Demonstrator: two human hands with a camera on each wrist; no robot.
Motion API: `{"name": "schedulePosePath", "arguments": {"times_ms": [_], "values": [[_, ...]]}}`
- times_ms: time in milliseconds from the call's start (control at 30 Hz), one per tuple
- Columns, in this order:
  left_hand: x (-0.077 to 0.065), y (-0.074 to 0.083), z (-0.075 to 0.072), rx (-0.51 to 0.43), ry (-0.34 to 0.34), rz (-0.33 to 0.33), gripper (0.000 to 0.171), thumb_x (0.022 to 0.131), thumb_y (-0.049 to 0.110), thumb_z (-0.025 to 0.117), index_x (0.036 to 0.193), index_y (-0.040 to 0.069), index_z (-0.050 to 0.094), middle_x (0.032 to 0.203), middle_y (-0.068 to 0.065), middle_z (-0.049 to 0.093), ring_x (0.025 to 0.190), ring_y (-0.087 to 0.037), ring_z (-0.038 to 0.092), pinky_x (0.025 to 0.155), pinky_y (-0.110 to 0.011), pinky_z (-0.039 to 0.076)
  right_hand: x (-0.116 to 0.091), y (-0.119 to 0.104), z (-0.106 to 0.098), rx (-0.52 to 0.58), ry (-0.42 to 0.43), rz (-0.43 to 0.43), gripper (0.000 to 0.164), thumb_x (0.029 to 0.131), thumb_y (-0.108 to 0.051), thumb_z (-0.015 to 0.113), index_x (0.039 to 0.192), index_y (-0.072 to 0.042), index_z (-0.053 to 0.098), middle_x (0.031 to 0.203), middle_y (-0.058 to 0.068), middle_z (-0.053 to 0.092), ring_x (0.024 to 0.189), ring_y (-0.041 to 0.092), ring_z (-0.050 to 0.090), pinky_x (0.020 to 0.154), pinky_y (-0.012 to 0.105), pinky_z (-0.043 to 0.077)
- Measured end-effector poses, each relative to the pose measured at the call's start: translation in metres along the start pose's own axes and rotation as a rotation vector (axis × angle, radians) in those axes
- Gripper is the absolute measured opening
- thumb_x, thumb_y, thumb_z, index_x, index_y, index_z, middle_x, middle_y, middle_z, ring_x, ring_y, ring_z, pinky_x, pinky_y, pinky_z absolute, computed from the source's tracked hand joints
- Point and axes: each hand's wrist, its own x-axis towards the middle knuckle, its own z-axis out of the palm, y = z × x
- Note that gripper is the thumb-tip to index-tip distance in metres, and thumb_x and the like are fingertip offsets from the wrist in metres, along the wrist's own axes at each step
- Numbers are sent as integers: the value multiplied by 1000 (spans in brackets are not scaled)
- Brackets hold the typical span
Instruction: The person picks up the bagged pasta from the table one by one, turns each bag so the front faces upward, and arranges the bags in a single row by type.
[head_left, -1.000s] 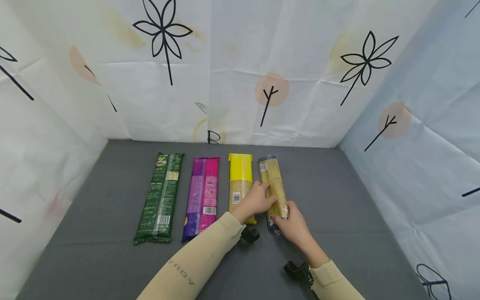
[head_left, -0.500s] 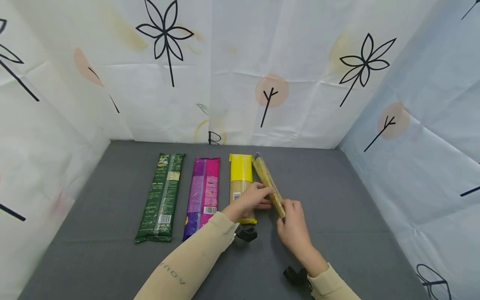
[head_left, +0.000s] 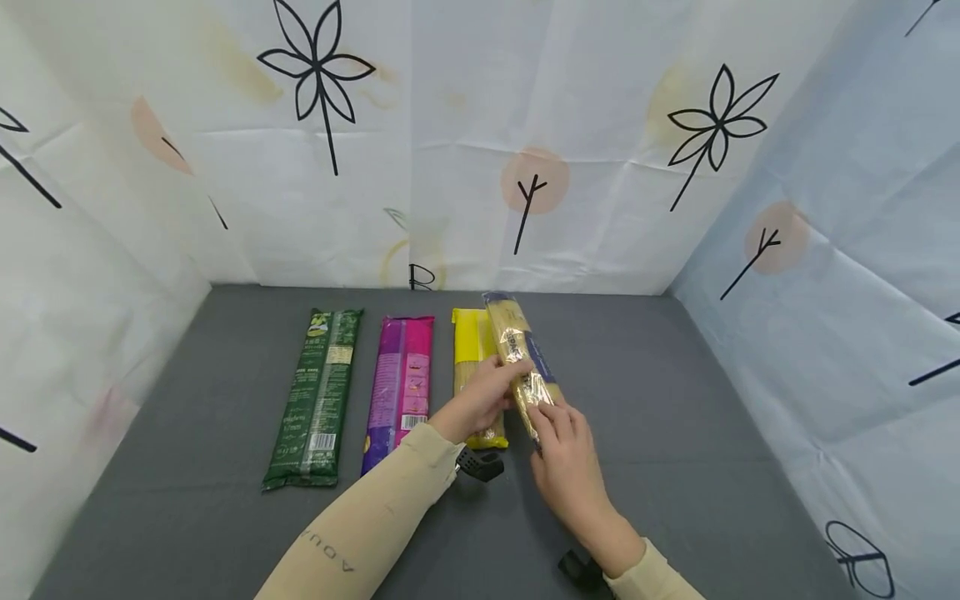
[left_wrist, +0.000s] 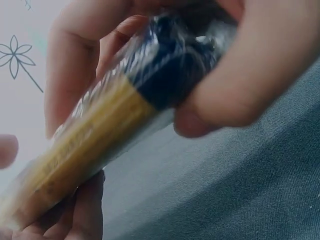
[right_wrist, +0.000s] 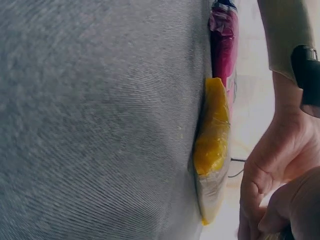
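Spaghetti packet (head_left: 519,354) came off the grey mat (head_left: 660,417), turned label-up. My left hand (head_left: 480,400) gripped its middle, right hand (head_left: 566,458) its near end (yellow packet (head_left: 468,350) just left).

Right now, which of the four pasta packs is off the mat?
The clear pack with blue print, rightmost. Both hands, left and right, hold it tilted above the mat; the green, magenta and yellow packs lie flat.
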Motion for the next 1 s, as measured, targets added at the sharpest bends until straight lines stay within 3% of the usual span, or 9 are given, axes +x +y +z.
{"name": "schedulePosePath", "arguments": {"times_ms": [233, 433, 567, 667, 767, 1000], "values": [[-2, -1, -4, 25, 51, 11, 62, 92, 23, 67, 140, 4, 33, 130, -20, 51, 112, -32, 59, 92, -43, 50, -3, 2, 6, 74, -34, -128, 53, 74, -7, 76, 124, -3, 60, 127, 17, 52, 124, 42, 42, 99, 56, 38], [-4, 0, -8, 13, 31, 50, 46, 95, 17, 64, 133, 11, 39, 121, -14, 58, 103, -28, 63, 86, -44, 53, 1, 11, 4, 210, -38, -91, 41, 80, -14, 77, 117, -4, 63, 122, 12, 54, 120, 33, 46, 97, 50, 41], [-5, -1, -9, 26, 19, 52, 43, 96, 17, 62, 133, 10, 39, 120, -14, 58, 103, -28, 63, 86, -44, 53, 6, 18, 2, 256, -24, -28, 43, 83, -12, 74, 123, -3, 59, 122, 11, 53, 114, 29, 49, 92, 47, 45], [-5, -2, -9, 24, 15, 44, 42, 97, 16, 60, 132, 9, 39, 120, -15, 58, 103, -28, 63, 85, -44, 54, 8, 24, 2, 300, -44, 58, 48, 88, -14, 70, 131, -3, 53, 124, 12, 51, 113, 27, 50, 90, 45, 46], [-6, -3, -8, 23, 3, 36, 41, 98, 15, 59, 133, 9, 38, 120, -15, 59, 103, -29, 63, 85, -45, 53, 7, 29, 3, 418, -106, 210, 54, 92, -20, 67, 139, -3, 44, 126, 13, 49, 111, 25, 52, 89, 43, 49], [-7, -6, -9, 52, -28, 35, 41, 98, 15, 59, 134, 10, 40, 119, -14, 59, 102, -27, 64, 86, -44, 53, 11, 38, 4, 907, -300, 710, 54, 100, -34, 55, 144, -8, 38, 127, 17, 57, 109, 29, 60, 88, 44, 50]]}}
